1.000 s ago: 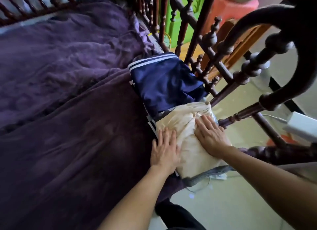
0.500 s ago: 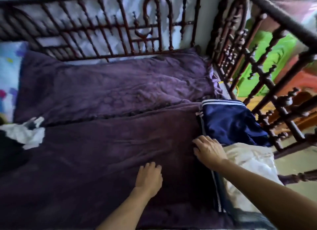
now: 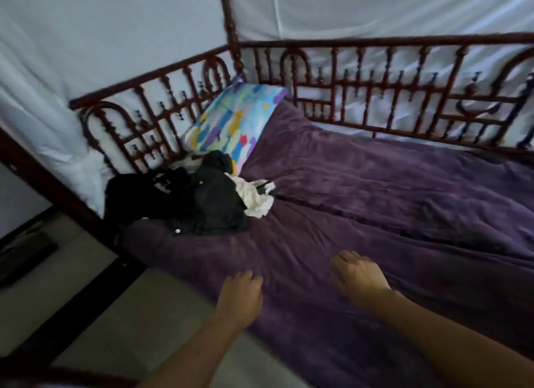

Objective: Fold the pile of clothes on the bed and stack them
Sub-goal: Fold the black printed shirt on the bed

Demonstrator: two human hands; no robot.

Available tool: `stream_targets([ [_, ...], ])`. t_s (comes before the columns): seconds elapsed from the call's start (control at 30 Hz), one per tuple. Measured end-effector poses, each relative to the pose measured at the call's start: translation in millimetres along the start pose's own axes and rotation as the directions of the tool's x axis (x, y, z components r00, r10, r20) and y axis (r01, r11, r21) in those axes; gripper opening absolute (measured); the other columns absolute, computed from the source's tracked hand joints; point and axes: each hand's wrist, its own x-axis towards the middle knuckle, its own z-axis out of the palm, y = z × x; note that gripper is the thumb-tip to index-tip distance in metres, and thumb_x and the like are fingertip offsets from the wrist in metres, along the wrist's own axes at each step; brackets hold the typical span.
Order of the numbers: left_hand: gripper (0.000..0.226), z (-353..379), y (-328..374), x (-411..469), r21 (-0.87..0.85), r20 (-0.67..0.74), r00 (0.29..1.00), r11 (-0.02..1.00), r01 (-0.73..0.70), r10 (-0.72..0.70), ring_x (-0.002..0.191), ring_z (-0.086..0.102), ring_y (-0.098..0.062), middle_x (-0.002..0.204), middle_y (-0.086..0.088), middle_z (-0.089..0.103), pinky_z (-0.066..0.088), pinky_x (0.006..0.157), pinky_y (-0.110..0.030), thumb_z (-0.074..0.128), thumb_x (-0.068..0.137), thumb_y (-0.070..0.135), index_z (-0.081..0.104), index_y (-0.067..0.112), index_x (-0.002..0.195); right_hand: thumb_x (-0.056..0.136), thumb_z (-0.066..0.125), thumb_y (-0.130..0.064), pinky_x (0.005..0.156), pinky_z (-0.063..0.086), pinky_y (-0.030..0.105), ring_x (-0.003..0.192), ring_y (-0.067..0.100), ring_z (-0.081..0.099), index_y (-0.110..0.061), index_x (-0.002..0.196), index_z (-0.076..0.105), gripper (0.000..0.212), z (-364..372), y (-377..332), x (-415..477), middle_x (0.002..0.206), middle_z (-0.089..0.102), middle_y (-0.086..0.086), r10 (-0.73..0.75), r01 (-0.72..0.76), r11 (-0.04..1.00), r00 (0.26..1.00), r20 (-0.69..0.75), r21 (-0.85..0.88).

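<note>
Over the near edge of the bed, in the head view, both hands hover above the purple blanket [image 3: 375,214], well apart from the laundry. The left hand [image 3: 241,293] hangs at the mattress edge with its fingers loosely curled and nothing in them. The right hand [image 3: 357,277] sits further onto the bed, its fingers likewise slack and empty. Motion blur hides whether either palm touches the cover.

The pile of clothes [image 3: 196,202] lies at the far left corner, against the dark red railing [image 3: 375,98] and just below the multicoloured pillow [image 3: 234,121]. It is a crumpled heap of dark garments with a white garment [image 3: 254,196] bunched on its right side, none of it flattened or squared.

No folded stack shows in this view, so how much is finished cannot be read here. Judging by the heap, several pieces are yet to be folded, and the likely next step is a reach to the left and forward to pull one free onto the blanket.
</note>
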Motion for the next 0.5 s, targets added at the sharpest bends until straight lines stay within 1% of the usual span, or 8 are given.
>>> stream_targets([
  [0.07,0.027,-2.8,-45.3,-3.2,-0.005,0.016,0.998,0.998,0.065,-0.065,0.110,0.053,-0.024,0.116,-0.003,0.055,0.042,0.088,-0.037,0.039,0.092,0.030,0.055,0.020,0.111,0.075,0.075,-0.019,0.059,0.051,0.039,0.079,0.034,0.065,-0.010,0.089,0.069,0.017,6.7,-34.2,32.4,0.088,0.065,0.009,-0.033,0.034,0.999,0.999,-0.025,0.036],
  [0.1,0.026,-2.9,-64.7,-3.5,-0.009,0.021,0.995,0.995,0.095,-0.095,0.110,0.053,-0.024,0.116,-0.003,0.055,0.042,0.088,-0.037,0.039,0.093,0.030,0.055,0.020,0.112,0.079,0.072,-0.022,0.059,0.049,0.037,0.082,0.033,0.065,-0.011,0.093,0.068,0.018,11.0,-47.9,48.3,0.092,0.064,0.008,-0.049,0.051,0.998,0.998,-0.036,0.039],
  [0.17,0.026,-1.3,-97.7,-3.0,-0.024,0.037,0.990,0.990,0.138,-0.137,0.112,0.051,-0.023,0.118,-0.003,0.053,0.042,0.088,-0.037,0.038,0.095,0.030,0.054,0.020,0.113,0.090,0.059,-0.032,0.066,0.046,0.034,0.097,0.028,0.062,-0.016,0.107,0.065,0.024,20.3,-72.1,78.9,0.106,0.061,0.003,-0.067,0.068,0.997,0.998,-0.018,0.043],
  [0.23,0.025,0.5,-123.8,-0.9,-0.046,0.049,0.986,0.985,0.165,-0.162,0.113,0.050,-0.023,0.120,-0.003,0.051,0.042,0.089,-0.038,0.038,0.096,0.029,0.053,0.019,0.114,0.094,0.050,-0.037,0.071,0.047,0.033,0.106,0.023,0.059,-0.021,0.113,0.061,0.027,32.3,-87.1,106.3,0.114,0.058,-0.001,-0.093,0.093,0.995,0.996,0.010,0.048],
  [0.33,0.026,6.0,-157.6,8.7,-0.077,0.050,0.982,0.980,0.184,-0.180,0.113,0.050,-0.023,0.120,-0.004,0.051,0.042,0.090,-0.037,0.038,0.097,0.029,0.052,0.019,0.116,0.095,0.046,-0.042,0.076,0.047,0.030,0.112,0.017,0.055,-0.028,0.121,0.056,0.032,48.9,-98.6,144.4,0.121,0.055,-0.006,-0.104,0.103,0.994,0.993,0.059,0.030],
  [0.4,0.027,11.1,-180.1,21.5,-0.088,0.067,0.982,0.980,0.180,-0.175,0.113,0.049,-0.023,0.120,-0.004,0.050,0.041,0.089,-0.036,0.037,0.097,0.031,0.051,0.019,0.117,0.094,0.046,-0.044,0.080,0.048,0.030,0.115,0.017,0.054,-0.030,0.125,0.054,0.035,62.1,-103.6,170.8,0.124,0.054,-0.006,-0.092,0.088,0.995,0.991,0.094,0.043],
  [0.5,0.028,16.2,-215.4,52.0,-0.073,0.104,0.981,0.983,0.171,-0.163,0.112,0.049,-0.023,0.121,-0.005,0.050,0.041,0.091,-0.037,0.036,0.097,0.031,0.051,0.018,0.117,0.095,0.045,-0.044,0.080,0.047,0.029,0.115,0.015,0.053,-0.031,0.127,0.052,0.036,79.7,-111.3,213.3,0.126,0.052,-0.008,-0.074,0.066,0.996,0.985,0.154,0.060],
])
